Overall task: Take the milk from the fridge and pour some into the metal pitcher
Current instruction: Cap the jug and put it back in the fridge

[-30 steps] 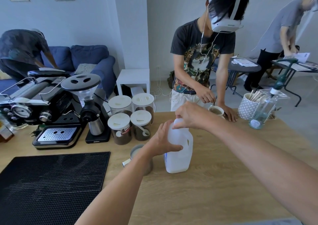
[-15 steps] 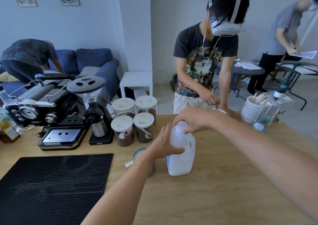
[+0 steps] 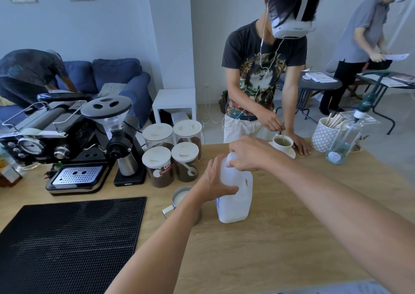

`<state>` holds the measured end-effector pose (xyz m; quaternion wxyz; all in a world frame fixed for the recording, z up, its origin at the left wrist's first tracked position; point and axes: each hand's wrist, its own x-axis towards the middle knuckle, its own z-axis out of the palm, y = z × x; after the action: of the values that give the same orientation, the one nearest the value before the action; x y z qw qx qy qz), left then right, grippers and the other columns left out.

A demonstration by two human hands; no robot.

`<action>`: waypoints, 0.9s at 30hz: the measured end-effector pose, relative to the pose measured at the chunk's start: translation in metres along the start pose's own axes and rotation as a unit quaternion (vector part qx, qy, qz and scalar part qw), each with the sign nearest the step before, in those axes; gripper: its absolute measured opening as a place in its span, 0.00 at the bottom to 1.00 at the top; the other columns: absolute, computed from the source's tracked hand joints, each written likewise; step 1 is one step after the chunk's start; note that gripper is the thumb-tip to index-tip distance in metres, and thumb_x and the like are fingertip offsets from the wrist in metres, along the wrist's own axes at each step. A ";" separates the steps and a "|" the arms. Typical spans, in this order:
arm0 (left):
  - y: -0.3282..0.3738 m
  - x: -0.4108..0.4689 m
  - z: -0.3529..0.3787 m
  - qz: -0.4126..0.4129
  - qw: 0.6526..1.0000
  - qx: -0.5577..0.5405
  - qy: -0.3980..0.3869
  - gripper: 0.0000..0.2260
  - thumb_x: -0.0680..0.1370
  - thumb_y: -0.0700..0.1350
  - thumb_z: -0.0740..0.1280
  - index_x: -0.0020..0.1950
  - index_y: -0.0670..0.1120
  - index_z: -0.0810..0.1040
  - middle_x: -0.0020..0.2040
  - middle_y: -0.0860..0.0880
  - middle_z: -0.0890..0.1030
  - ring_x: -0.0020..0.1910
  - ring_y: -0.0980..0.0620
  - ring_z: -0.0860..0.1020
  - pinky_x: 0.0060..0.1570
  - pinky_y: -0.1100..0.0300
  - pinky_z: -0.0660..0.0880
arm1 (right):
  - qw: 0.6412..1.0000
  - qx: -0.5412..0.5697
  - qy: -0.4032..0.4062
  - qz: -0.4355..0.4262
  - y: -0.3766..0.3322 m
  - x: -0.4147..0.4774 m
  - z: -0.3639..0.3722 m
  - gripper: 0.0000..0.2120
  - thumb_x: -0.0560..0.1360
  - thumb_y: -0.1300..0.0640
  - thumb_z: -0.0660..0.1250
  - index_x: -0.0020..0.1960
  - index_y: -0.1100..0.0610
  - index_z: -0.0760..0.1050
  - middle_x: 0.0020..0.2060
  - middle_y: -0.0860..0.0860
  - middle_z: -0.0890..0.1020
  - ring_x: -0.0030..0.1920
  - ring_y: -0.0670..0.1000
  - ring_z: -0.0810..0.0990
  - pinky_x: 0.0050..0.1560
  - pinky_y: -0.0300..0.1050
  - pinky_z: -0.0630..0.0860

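1. The milk jug [image 3: 235,200] stood upright on the wooden table [image 3: 280,237], just beside the metal pitcher [image 3: 179,198]. Bare tabletop lay to the jug's right and in front of it, and a black mat [image 3: 67,244] lay well to its left.
2. Compared with the earlier frame, the jug and both hands had kept their places.
3. The left hand [image 3: 215,181] gripped the jug's side, with the thumb across its front. The right hand [image 3: 247,154] curled over its top, hiding the cap.

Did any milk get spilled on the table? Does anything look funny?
No, nothing stands out. The milk jug stands upright on the table, the left hand holding its side and the right hand gripping its top. The metal pitcher beside it has milk inside, and no puddle shows.
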<state>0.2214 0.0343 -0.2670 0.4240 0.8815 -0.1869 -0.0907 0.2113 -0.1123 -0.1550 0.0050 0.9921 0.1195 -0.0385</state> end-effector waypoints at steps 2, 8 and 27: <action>-0.002 -0.001 0.002 0.002 1.000 -0.005 0.007 0.42 0.64 0.55 0.76 0.74 0.54 0.60 0.67 0.52 0.67 0.66 0.51 0.68 0.58 0.58 0.71 | 0.985 0.170 0.000 0.038 0.018 -0.007 0.010 0.22 0.76 0.36 0.61 0.51 0.55 0.75 0.45 0.49 0.79 0.46 0.52 0.79 0.44 0.50 0.75; -0.002 -0.004 -0.001 0.003 0.998 -0.057 0.024 0.53 0.56 0.60 0.82 0.73 0.51 0.57 0.67 0.52 0.65 0.67 0.51 0.69 0.63 0.50 0.75 | 0.944 0.317 -0.066 0.069 0.056 -0.037 0.054 0.15 0.77 0.50 0.66 0.63 0.47 0.71 0.56 0.47 0.79 0.54 0.46 0.80 0.57 0.51 0.78; 0.095 -0.006 0.041 0.100 0.985 -0.077 -0.118 0.37 0.63 0.46 0.77 0.67 0.48 0.63 0.60 0.47 0.73 0.58 0.46 0.76 0.52 0.47 0.80 | 0.945 0.233 0.096 0.209 0.058 -0.157 0.042 0.16 0.76 0.53 0.70 0.36 0.50 0.65 0.34 0.47 0.73 0.34 0.48 0.71 0.32 0.43 0.64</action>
<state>0.1784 -0.0466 -0.2182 0.4723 0.8063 -0.3152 -0.1658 0.0697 -0.2068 -0.1843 -0.2297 0.9672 -0.1033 0.0320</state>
